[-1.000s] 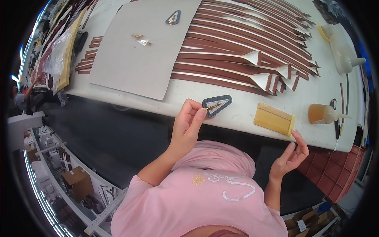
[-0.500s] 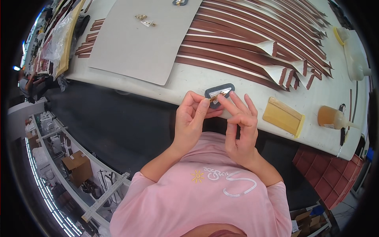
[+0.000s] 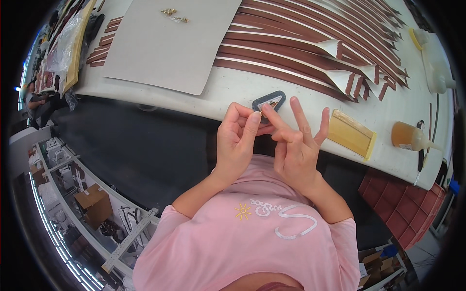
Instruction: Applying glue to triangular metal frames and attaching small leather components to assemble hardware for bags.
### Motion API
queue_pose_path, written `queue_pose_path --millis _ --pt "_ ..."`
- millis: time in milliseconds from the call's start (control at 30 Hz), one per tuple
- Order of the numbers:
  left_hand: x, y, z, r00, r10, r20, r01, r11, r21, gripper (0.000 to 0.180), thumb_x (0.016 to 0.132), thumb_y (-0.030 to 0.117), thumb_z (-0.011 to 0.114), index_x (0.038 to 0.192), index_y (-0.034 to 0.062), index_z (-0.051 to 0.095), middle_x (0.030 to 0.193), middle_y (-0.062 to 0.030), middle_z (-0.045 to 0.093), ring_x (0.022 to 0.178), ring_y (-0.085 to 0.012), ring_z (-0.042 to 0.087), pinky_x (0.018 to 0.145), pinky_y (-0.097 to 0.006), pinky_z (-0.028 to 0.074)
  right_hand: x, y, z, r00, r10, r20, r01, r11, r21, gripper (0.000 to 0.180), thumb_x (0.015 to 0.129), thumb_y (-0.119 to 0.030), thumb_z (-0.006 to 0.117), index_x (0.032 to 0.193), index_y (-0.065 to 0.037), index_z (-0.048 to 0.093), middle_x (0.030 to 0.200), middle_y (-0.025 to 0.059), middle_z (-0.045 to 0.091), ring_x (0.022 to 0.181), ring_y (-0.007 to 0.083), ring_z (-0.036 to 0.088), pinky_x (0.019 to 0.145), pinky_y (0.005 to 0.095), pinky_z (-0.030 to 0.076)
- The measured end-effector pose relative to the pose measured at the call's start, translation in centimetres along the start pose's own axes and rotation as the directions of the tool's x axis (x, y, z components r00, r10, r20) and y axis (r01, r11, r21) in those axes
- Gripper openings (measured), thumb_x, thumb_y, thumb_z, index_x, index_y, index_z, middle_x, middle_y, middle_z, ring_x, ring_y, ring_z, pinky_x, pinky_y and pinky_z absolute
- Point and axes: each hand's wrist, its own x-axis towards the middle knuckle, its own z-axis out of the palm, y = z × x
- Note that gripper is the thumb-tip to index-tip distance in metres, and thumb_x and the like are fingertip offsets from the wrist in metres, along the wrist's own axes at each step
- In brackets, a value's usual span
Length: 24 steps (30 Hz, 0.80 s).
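Pinched in my left hand [image 3: 234,140] is a small dark-blue-edged piece [image 3: 277,97] with a pale middle and gold metal parts on it. It is rounded at the corners and tilted near the table's front edge. My left thumb presses at its near end, beside a tiny gold bit. My right hand [image 3: 297,150] is close on the other side, its index fingertip touching the piece near my left thumb. The other right fingers are spread upward, and the thumb is partly tucked below.
A grey sheet [image 3: 165,58] lies on the white table [image 3: 204,109] with small gold metal fittings [image 3: 178,19]. Brown strips [image 3: 286,68] with white edges spread across the back. Toward the right are a yellow tray-like piece [image 3: 350,133], a bottle of amber liquid [image 3: 404,137] and a red crate [image 3: 400,208].
The dark-edged piece has turned in my left hand and stands more upright. My right middle and ring fingers have spread wider while the index finger stays at the piece. The view has shifted slightly.
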Motion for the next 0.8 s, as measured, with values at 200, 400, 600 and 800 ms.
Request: queue_pose_path --millis 200,400,600,800 --pt "-0.14 0.62 0.65 0.999 0.008 -0.041 -0.010 0.999 -0.040 0.015 0.103 0.014 0.047 0.097 0.0003 0.044 0.098 -0.0155 0.064 0.100 -0.0215 0.068 0.084 -0.029 0.056 -0.10 -0.46 0.09 1.000 -0.005 -0.010 0.006 0.998 0.065 0.023 0.077 0.009 0.054 0.090 -0.007 0.044 0.128 0.0023 0.064 0.134 0.0227 0.047 0.115 0.0610 0.005" --pt "-0.14 0.62 0.68 0.999 0.020 -0.032 -0.022 0.998 -0.059 0.015 0.103 0.014 0.046 0.098 0.0002 0.044 0.099 -0.0159 0.065 0.102 -0.0231 0.067 0.086 -0.030 0.056 -0.07 -0.72 -0.11 0.999 0.036 0.029 -0.039 0.992 0.120 0.027 0.080 0.012 0.051 0.095 -0.007 0.037 0.128 0.0073 0.064 0.137 0.0312 0.042 0.114 0.0624 0.000" --pt "-0.26 -0.01 -0.13 0.999 0.032 -0.014 -0.032 0.999 0.019 0.016 0.104 0.018 0.045 0.098 0.0029 0.045 0.104 -0.0150 0.066 0.102 -0.0230 0.068 0.086 -0.031 0.056 0.29 -0.42 0.03 0.999 0.042 -0.032 -0.037 0.987 0.153 0.029 0.076 0.012 0.053 0.096 -0.005 0.041 0.126 0.0030 0.065 0.133 0.0269 0.047 0.112 0.0652 0.003" --pt "-0.25 0.45 0.57 0.999 0.040 -0.033 -0.042 0.998 -0.036 0.018 0.104 0.020 0.046 0.099 0.0030 0.045 0.105 -0.0150 0.066 0.102 -0.0240 0.068 0.088 -0.032 0.055 0.36 -0.80 0.02 0.998 0.047 0.031 -0.054 0.952 0.301 0.026 0.081 0.012 0.051 0.098 -0.005 0.039 0.128 0.0081 0.064 0.134 0.0297 0.046 0.112 0.0647 0.001"
